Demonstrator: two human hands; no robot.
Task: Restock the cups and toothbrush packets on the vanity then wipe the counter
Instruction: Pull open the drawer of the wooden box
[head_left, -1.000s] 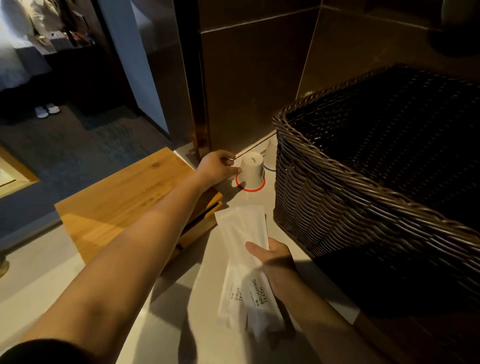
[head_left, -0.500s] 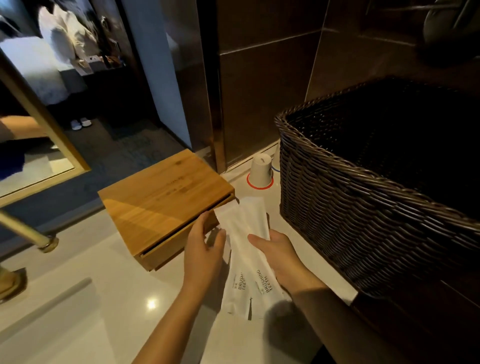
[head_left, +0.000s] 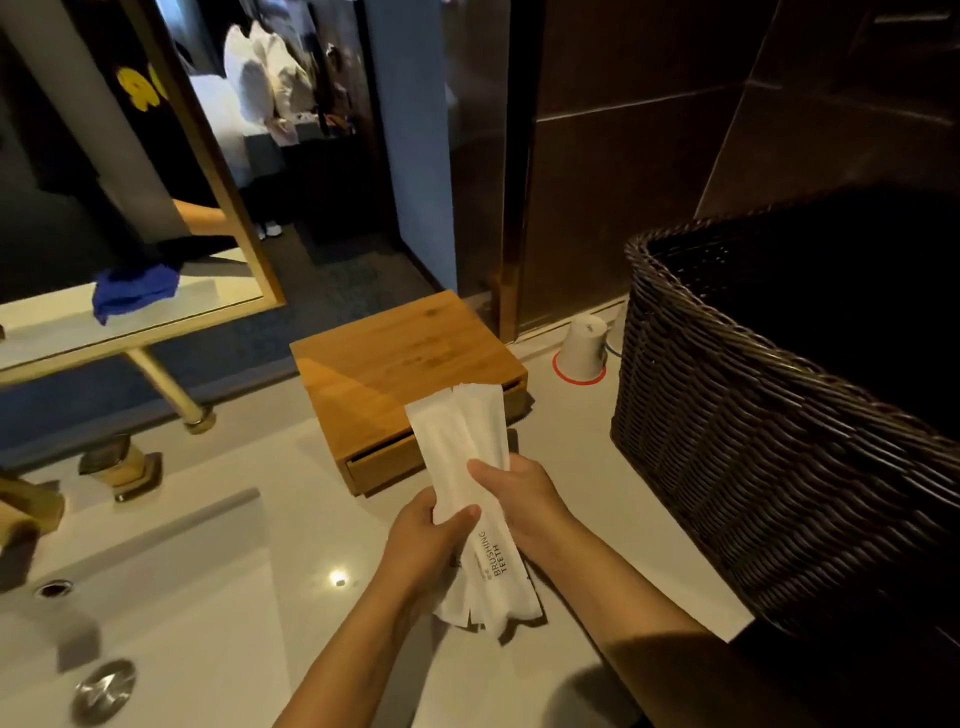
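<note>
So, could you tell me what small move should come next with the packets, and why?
Probably lay the packets on the box: the left hand and right hand both grip them right in front of it, and the cup already stands upside down by the basket.

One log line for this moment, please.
left hand: holds toothbrush packets | right hand: holds same packets | cup: upside down by wicker basket

head cam | worn high, looks forward-down | close over counter (head_left: 566, 447) | one view
</note>
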